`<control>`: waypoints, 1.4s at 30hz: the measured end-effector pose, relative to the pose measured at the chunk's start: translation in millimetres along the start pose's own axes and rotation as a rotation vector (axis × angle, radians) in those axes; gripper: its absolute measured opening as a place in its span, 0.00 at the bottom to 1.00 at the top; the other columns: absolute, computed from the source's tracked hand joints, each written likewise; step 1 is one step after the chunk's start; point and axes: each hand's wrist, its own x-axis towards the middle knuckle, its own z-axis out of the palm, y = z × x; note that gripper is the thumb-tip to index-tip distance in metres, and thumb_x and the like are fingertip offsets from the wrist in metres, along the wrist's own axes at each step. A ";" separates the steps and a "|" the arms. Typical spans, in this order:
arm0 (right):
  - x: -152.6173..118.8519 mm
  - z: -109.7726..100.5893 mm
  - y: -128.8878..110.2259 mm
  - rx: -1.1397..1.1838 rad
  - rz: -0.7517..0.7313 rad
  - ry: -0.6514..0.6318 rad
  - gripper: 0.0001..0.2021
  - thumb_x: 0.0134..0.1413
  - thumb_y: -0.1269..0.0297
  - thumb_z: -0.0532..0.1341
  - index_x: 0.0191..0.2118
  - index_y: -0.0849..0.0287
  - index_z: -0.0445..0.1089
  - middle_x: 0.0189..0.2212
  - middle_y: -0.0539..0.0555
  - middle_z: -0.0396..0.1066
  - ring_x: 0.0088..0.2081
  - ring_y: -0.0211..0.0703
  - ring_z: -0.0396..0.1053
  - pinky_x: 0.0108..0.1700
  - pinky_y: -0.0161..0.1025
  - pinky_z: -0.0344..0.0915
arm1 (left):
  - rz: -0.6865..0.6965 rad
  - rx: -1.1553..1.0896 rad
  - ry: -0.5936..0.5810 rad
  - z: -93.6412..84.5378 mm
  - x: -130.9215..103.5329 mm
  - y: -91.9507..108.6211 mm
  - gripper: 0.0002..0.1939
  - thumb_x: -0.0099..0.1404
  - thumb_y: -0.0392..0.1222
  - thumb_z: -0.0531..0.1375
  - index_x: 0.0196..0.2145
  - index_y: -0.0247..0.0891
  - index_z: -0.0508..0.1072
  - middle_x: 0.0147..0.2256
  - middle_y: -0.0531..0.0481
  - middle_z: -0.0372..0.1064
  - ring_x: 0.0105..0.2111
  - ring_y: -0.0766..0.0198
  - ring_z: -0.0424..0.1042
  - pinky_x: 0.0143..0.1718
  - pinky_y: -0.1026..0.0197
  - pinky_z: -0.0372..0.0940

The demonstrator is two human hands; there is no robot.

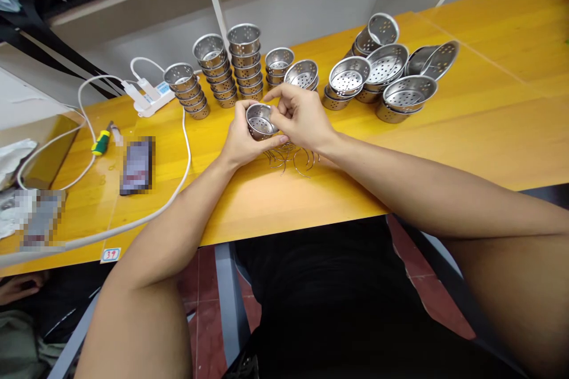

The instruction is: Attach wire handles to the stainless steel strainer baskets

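1. The left hand (235, 141) wraps around a small perforated steel cup (261, 122), thumb and fingers closed on its side; the cup sits just above the bench (306, 210), mouth up and tilted. Whether its base touches wood cannot be told.
2. The right hand (304, 115) has its fingers bent in at the cup's near-right rim; whether it grips anything is hidden.
3. The cup is shiny grey, with a rolled bright rim and round holes in floor and wall.
4. Curved thin wires (284, 160) lie loosely just below the hands; from them the yellow wood runs to the bench's front edge, near the person's lap.
5. Behind the hands, nested stacks of perforated cups (246, 65) stand toward the back edge; to the right, wider steel cups (386, 65) lean in tilted groups. Past these, the wood stretches on to the right.
6. Leftward, a white cable (186, 148) crosses to the front edge, bounding the working side; beyond it are a pixelated phone (137, 167), a yellow-green screwdriver (101, 142) and a white power strip (155, 100).
7. A grey wall panel (302, 0) rises behind; red floor tiles (208, 320) show below.
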 end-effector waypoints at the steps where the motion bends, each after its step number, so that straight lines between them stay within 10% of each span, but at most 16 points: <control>1: 0.1 1.6 -0.3 0.015 0.000 0.000 0.06 0.72 0.60 0.72 0.49 0.54 0.84 0.29 0.48 0.71 0.34 0.46 0.70 0.43 0.46 0.73 | -0.011 0.000 0.004 0.2 -0.4 1.3 0.59 0.55 0.87 0.82 0.66 0.49 0.65 0.55 0.49 0.74 0.50 0.57 0.83 0.54 0.52 0.78; 13: 9.2 -29.1 -1.0 0.475 -0.081 -0.434 0.32 0.66 0.27 0.82 0.46 0.54 0.80 0.28 0.46 0.74 0.25 0.37 0.64 0.27 0.37 0.58 | -0.015 -0.204 -0.058 -10.6 5.1 -2.5 0.48 0.65 0.82 0.80 0.64 0.48 0.71 0.54 0.50 0.78 0.47 0.63 0.83 0.48 0.59 0.78; 36: 9.2 -22.8 -0.1 0.460 0.000 -0.382 0.38 0.54 0.22 0.85 0.39 0.54 0.77 0.26 0.47 0.73 0.25 0.38 0.65 0.26 0.39 0.61 | 0.118 -0.131 -0.114 -4.3 3.4 -12.8 0.50 0.68 0.76 0.81 0.72 0.54 0.64 0.58 0.50 0.73 0.55 0.56 0.82 0.65 0.45 0.80; 42: 0.6 -28.6 -3.0 0.218 -0.025 -0.241 0.36 0.64 0.21 0.79 0.57 0.49 0.82 0.45 0.55 0.81 0.36 0.47 0.72 0.36 0.46 0.72 | 0.036 -0.118 -0.082 -5.6 2.8 -14.0 0.53 0.65 0.81 0.80 0.71 0.53 0.64 0.59 0.48 0.73 0.57 0.54 0.83 0.66 0.44 0.80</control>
